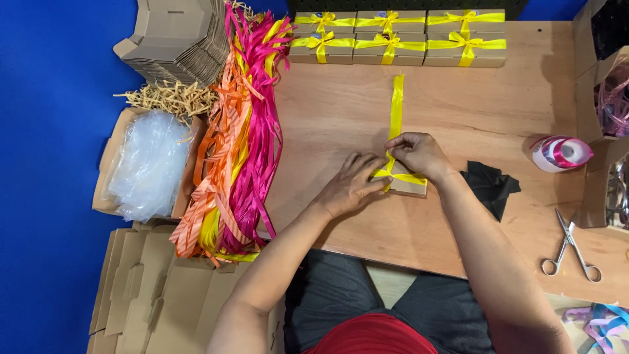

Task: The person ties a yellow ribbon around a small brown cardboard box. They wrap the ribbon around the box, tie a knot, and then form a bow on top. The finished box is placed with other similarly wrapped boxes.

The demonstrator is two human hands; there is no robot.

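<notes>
A: Head view: both hands are on one small kraft box near the front edge of the table. The left hand lies flat with its fingers pressing the yellow ribbon down on the lid. The right hand is closed in a pinch on the ribbon where the strands cross.

B: What could slip?

A: My guess is the crossing. If the left fingers lift or the pinch loosens, the glossy ribbon could slide off the corner and the wrap would go slack. The long tail runs straight up the table away from the box; a hard tug on it could drag the light box or twist the band off centre.

B: Anything in the way?

A: Not much close by. A piece of black paper lies just right of the box, beside the right wrist, so a sweeping forearm could push it. The scissors sit well apart to the right, near the front edge, and a pink ribbon spool stands farther right.

B: And the left side?

A: A thick bundle of pink, orange and yellow ribbon strips hangs over the table's left edge, near the left forearm; an elbow could snag them. Finished boxes with yellow bows line the far edge, clear of the ribbon tail. Flat carton blanks, paper shred and a tray of clear bags lie beyond, out of reach of the work.
</notes>
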